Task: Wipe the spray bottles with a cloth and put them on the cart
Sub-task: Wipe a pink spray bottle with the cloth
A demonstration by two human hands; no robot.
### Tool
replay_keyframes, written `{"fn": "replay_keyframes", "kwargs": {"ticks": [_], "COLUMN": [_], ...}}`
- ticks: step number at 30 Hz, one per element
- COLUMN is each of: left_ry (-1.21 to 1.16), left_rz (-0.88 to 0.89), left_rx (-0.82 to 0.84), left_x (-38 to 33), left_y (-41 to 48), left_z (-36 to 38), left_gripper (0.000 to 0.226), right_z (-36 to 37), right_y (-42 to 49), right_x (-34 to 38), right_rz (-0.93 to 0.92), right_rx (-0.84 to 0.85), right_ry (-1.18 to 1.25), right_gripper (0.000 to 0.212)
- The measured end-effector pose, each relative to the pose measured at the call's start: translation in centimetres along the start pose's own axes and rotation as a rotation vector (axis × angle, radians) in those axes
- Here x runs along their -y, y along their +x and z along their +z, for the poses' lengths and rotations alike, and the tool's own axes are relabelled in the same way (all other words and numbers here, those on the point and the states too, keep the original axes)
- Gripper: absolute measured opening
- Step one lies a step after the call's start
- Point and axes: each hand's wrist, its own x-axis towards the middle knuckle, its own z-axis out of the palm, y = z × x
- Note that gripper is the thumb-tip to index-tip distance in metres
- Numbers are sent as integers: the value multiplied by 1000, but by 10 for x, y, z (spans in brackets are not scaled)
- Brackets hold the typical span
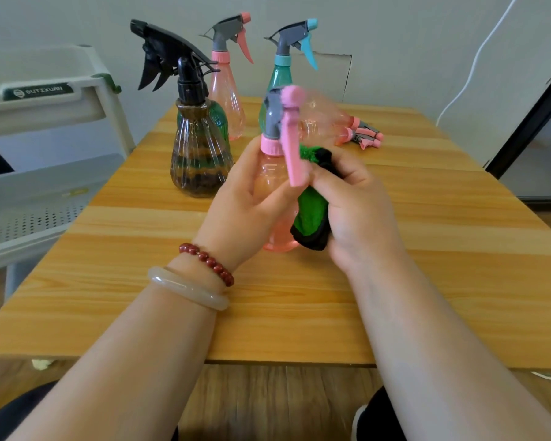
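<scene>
Wooden bench (395,281), cart (45,100) beside it: black-topped bottle (198,148) and teal bottle (279,78) stand beyond the left hand (245,198), which grips a pink spray bottle (269,179); the right hand (360,211) clutches a green cloth (310,214) against it.

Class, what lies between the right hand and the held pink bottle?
A green cloth, held by the right hand against the pink bottle, head view.
</scene>
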Motion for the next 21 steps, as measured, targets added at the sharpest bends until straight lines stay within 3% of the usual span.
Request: {"fn": "replay_keyframes", "kwargs": {"ticks": [3, 9, 15, 18, 21], "left_ry": [103, 91, 76, -31, -103], "left_rz": [-9, 5, -52, -89, -107], "left_rx": [-63, 33, -59, -50, 7], "left_x": [4, 5, -1, 4, 2], "left_y": [1, 1, -2, 0, -1], "left_z": [-4, -3, -3, -3, -5], "left_gripper": [60, 73, 40, 47, 32], "right_z": [-2, -7, -11, -10, -7], "right_y": [-1, 3, 1, -2, -2], "right_x": [1, 2, 3, 6, 5], "right_rz": [2, -23, -57, -108, -170], "right_rx": [69, -101, -8, 54, -14], "right_ry": [-6, -65, -18, -79, -171], "right_gripper": [27, 18, 19, 28, 32]}}
